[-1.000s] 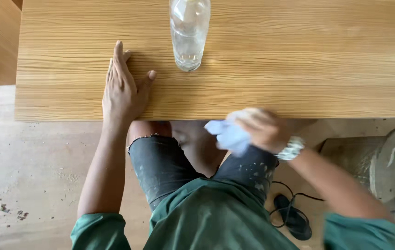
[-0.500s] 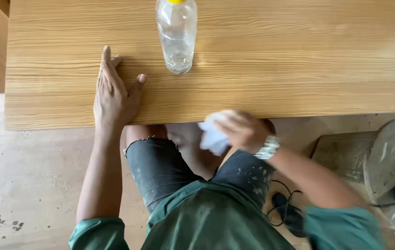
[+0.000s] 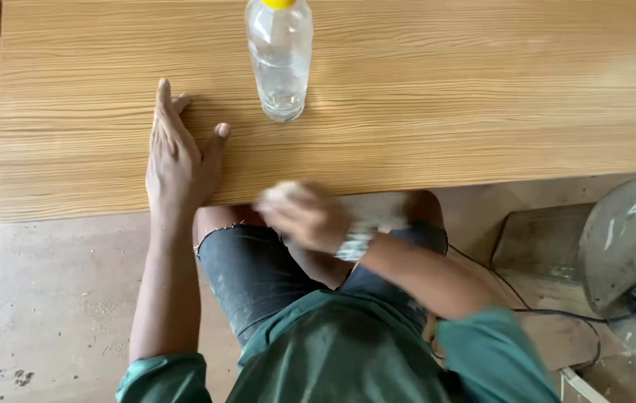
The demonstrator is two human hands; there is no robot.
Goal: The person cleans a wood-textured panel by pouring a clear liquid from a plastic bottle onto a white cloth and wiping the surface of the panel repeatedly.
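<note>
Head view: the left hand (image 3: 177, 153) lies flat and spread on the wooden table (image 3: 482, 97), palm down near the front edge, holding nothing. The right hand (image 3: 304, 215) is blurred at the table's front edge, above the knees; its fingers look curled, but I cannot tell whether they close on anything. A clear plastic bottle (image 3: 279, 60) with a yellow cap stands upright on the table, beyond the hands, just right of the left hand's thumb and apart from it.

The bottle looks nearly empty, so probably light: a quick sweep of the right hand across the table, or a jolt to the edge, could tip it and send it rolling. The left hand's outstretched thumb could also catch its base.

Count: one bottle, one cap, one table, two hands, one wristwatch (image 3: 355, 242) on the right wrist, one black cable (image 3: 556, 312) on the floor.
</note>
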